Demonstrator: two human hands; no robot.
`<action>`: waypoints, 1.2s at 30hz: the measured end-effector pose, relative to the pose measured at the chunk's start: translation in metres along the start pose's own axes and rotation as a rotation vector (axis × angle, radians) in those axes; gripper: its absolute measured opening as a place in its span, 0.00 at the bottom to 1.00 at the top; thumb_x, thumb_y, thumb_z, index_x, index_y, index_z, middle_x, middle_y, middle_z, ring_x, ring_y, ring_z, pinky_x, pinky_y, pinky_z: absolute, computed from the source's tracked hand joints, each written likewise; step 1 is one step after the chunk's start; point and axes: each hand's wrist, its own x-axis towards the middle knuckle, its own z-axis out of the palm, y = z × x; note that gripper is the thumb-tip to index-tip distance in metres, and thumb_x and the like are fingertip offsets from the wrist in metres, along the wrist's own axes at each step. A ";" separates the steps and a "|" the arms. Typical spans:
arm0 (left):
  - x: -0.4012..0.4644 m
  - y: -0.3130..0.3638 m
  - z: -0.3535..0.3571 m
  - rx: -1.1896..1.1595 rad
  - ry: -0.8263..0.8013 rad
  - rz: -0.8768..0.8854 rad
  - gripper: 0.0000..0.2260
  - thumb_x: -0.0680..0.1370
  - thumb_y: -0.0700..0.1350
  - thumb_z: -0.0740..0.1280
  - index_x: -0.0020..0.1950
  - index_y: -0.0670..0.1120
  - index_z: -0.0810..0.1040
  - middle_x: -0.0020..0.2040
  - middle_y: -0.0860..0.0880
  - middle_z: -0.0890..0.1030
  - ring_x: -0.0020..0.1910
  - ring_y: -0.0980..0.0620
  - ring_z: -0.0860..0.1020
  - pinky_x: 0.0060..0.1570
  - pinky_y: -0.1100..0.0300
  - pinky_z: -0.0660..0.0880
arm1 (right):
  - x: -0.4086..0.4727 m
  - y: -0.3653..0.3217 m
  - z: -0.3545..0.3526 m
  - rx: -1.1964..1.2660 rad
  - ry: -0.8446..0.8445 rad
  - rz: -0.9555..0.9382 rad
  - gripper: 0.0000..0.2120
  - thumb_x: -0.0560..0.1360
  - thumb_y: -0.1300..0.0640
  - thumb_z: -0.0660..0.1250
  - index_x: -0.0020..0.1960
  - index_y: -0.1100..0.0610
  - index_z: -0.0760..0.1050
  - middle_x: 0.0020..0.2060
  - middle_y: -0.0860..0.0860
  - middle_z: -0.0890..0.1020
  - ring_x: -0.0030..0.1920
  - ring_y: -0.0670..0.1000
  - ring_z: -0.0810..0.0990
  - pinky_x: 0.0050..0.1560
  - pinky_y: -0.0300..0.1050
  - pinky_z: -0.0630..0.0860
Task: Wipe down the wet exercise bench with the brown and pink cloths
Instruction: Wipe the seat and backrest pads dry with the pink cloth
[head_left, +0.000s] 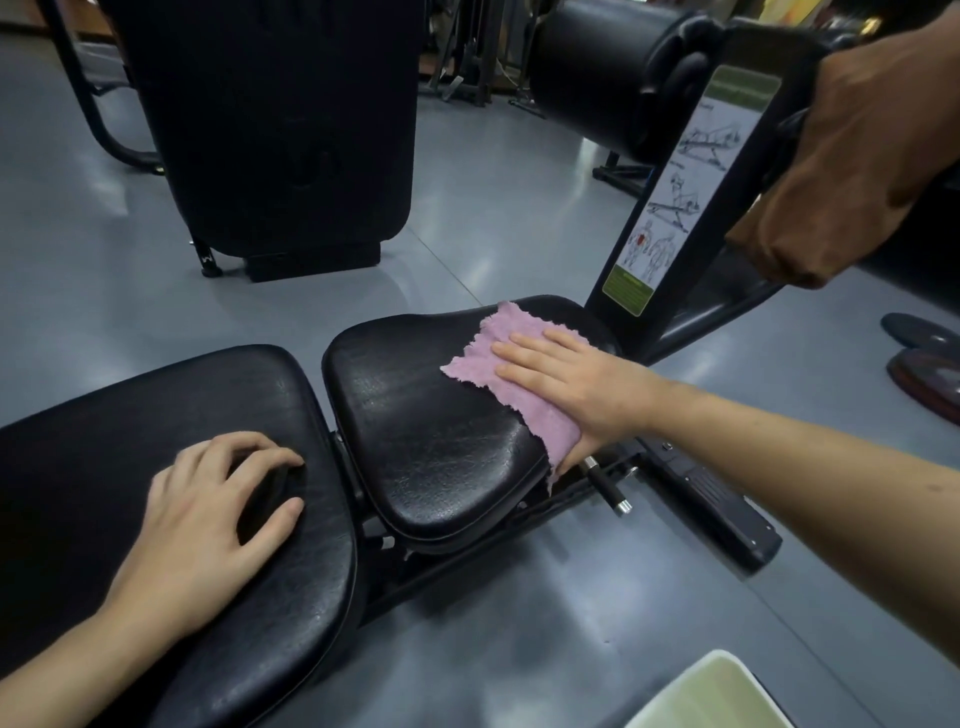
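The black padded exercise bench has a seat pad (431, 441) in the middle and a longer back pad (156, 405) at the left. My right hand (576, 387) lies flat on the pink cloth (511, 358), pressing it onto the seat pad's far right edge, with part of the cloth folded over the side. My left hand (208, 519) rests on the back pad with fingers bent and apart, holding nothing. The brown cloth (852, 156) hangs draped over the bench's upper frame at the top right.
A black upright post with an exercise diagram sticker (680, 197) rises behind the seat, topped by a black roller pad (597, 73). Another black machine (280, 130) stands on the grey floor behind. Weight plates (924, 358) lie at the right. A pale basin rim (711, 691) shows bottom right.
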 end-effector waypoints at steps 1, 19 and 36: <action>0.000 0.000 0.000 0.001 0.001 0.000 0.18 0.76 0.64 0.57 0.62 0.61 0.75 0.61 0.60 0.70 0.64 0.49 0.68 0.62 0.43 0.66 | 0.000 0.003 0.000 -0.009 -0.003 -0.001 0.64 0.62 0.18 0.65 0.82 0.59 0.51 0.82 0.56 0.51 0.82 0.57 0.48 0.77 0.64 0.54; -0.002 0.003 0.001 0.025 0.015 0.006 0.18 0.76 0.63 0.57 0.62 0.60 0.74 0.61 0.59 0.69 0.65 0.50 0.67 0.65 0.48 0.63 | 0.026 -0.103 0.000 0.049 0.139 -0.102 0.60 0.67 0.21 0.63 0.80 0.65 0.55 0.80 0.63 0.53 0.81 0.64 0.49 0.77 0.67 0.52; -0.004 0.002 0.002 0.000 0.031 -0.002 0.17 0.76 0.63 0.57 0.61 0.61 0.73 0.61 0.60 0.69 0.65 0.52 0.67 0.66 0.53 0.61 | 0.113 -0.156 -0.031 0.229 -0.102 0.170 0.53 0.69 0.32 0.65 0.83 0.52 0.44 0.82 0.50 0.41 0.81 0.54 0.36 0.78 0.62 0.40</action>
